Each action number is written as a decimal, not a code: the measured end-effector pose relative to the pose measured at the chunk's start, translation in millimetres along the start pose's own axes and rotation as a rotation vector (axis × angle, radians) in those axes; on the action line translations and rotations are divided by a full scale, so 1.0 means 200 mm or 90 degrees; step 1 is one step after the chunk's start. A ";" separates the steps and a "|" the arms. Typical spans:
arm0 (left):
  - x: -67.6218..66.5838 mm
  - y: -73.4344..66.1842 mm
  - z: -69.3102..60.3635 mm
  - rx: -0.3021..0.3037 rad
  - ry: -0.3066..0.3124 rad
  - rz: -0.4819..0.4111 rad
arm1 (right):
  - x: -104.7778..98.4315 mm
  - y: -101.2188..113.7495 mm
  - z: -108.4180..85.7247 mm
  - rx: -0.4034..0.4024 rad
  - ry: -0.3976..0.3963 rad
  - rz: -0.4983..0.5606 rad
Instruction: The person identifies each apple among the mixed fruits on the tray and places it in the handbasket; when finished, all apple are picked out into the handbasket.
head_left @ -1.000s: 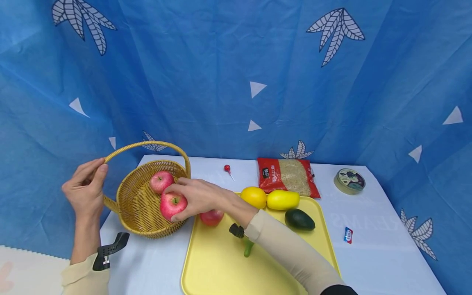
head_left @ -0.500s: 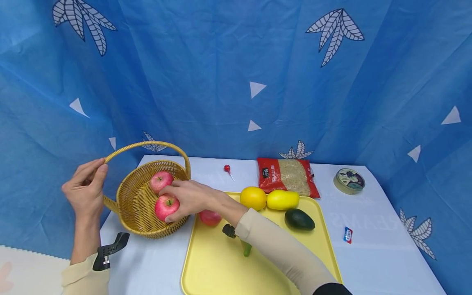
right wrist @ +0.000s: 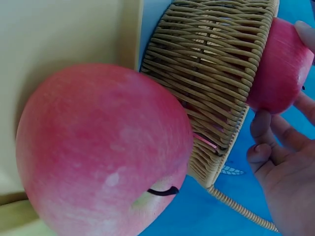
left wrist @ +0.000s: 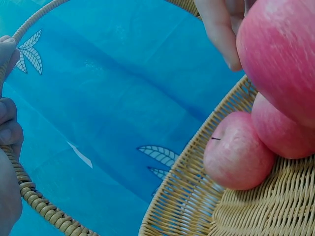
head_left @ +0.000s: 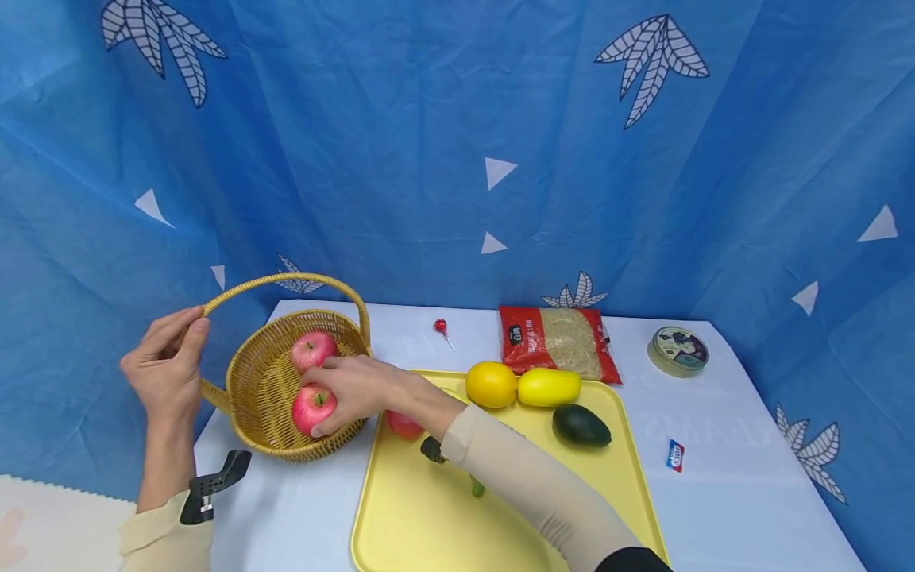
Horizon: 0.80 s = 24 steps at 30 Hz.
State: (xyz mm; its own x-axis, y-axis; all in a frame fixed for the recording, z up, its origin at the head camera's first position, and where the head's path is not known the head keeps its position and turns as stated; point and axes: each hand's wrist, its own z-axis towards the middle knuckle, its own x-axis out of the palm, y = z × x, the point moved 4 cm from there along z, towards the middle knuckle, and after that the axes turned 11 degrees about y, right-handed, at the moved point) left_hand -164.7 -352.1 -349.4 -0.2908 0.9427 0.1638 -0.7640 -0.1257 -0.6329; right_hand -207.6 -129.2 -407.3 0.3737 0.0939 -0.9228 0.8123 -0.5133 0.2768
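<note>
Yellow rectangular tray (head_left: 407, 524), near side, centre. To its L, round tan woven-wicker basket (head_left: 246, 365) w/ arched handle (head_left: 300, 278). Far side, behind tray: red-&-clear plastic bag (head_left: 561, 342). L hand (head_left: 164, 361) pinches handle b/w thumb & fingers. R hand (head_left: 357, 389) has thumb & fingers curled round glossy pink-red apple (head_left: 313, 409) over basket; R-wrist view shows it partly above rim. Head view gives one more in basket; L-wrist view gives two, side by side: pale-pink apple (left wrist: 238, 152) & rosier apple (left wrist: 283, 132). Tray apple (right wrist: 103, 152), far L: part-hidden in head view, big w/ dark stem in R-wrist view. Small red lollipop (head_left: 440, 326), far side, b/w basket & bag.
</note>
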 end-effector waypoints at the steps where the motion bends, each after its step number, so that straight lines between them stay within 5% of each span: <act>1: 0.00 0.00 0.00 0.000 0.001 0.000 | 0.00 0.00 0.00 0.000 0.001 0.002; 10: 0.00 0.00 0.00 0.002 -0.001 -0.012 | 0.04 -0.01 0.06 -0.001 0.005 -0.084; 24: 0.00 0.00 -0.01 -0.001 0.000 -0.010 | 0.02 -0.06 0.04 0.023 0.001 -0.057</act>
State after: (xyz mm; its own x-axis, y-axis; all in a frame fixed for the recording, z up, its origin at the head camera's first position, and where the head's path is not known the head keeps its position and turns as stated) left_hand -164.2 -351.4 -350.3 -0.2796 0.9443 0.1736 -0.7673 -0.1111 -0.6316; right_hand -218.9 -129.1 -417.2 0.3011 0.1418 -0.9430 0.8259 -0.5331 0.1836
